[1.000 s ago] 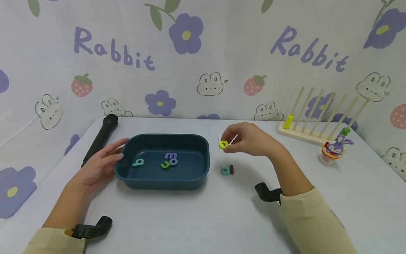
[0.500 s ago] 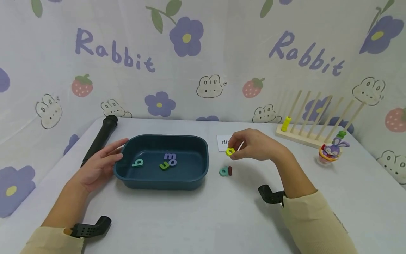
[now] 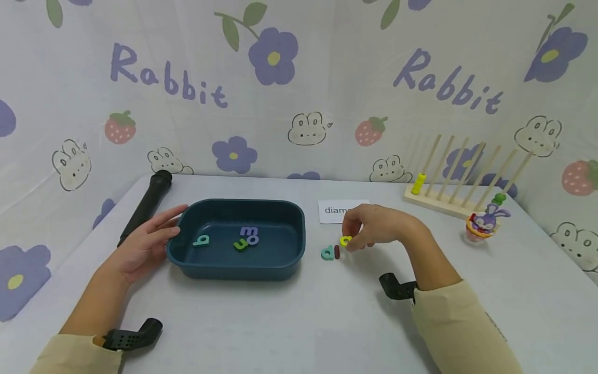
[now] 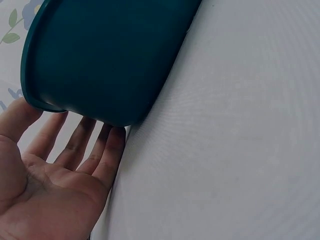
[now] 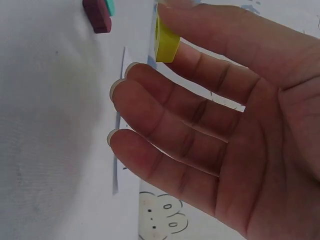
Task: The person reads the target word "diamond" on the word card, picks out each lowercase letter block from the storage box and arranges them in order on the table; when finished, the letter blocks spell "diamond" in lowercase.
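Yellow letter (image 5: 167,49) has come from near the white card (image 3: 333,212) to just beside the dark red letter (image 3: 337,252) | right hand (image 3: 380,223): thumb and forefinger clamped on it, a pinch I judge suits so small a piece | left hand (image 3: 147,244): fingers apart, touching the blue tray (image 3: 235,272), seemingly steadying it

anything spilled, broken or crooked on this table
Nothing looks spilled or broken. At most, the green letter in the tray lies at a slant, while the purple m behind it sits nearly straight; for loose letters, that's hardly odd.
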Demonstrator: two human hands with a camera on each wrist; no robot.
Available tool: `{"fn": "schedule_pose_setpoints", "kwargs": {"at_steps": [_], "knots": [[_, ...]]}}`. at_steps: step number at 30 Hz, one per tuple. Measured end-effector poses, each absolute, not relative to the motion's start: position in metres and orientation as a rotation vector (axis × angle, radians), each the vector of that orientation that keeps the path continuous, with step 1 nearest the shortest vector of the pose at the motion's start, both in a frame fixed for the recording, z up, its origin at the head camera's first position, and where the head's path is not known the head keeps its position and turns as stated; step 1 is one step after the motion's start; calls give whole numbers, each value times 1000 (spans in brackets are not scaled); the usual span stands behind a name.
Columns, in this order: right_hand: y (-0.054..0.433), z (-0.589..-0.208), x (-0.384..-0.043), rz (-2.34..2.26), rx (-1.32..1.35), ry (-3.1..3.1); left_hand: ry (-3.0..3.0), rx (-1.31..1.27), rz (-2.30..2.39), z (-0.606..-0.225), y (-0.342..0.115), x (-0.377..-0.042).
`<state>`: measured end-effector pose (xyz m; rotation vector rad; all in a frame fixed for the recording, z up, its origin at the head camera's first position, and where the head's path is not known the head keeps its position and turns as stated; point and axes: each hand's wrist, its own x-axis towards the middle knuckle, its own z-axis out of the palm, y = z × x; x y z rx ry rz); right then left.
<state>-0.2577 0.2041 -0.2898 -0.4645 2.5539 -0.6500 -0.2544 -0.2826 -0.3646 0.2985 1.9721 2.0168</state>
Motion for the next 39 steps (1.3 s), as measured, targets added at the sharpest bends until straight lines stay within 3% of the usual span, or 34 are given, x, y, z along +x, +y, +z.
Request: {"fn": "schedule_pose_setpoints", "kwargs": {"at_steps": [39], "knots": [[198, -311, -263, -556, -376, 2516, 2015, 268, 1987, -365, -283, -254]]}}
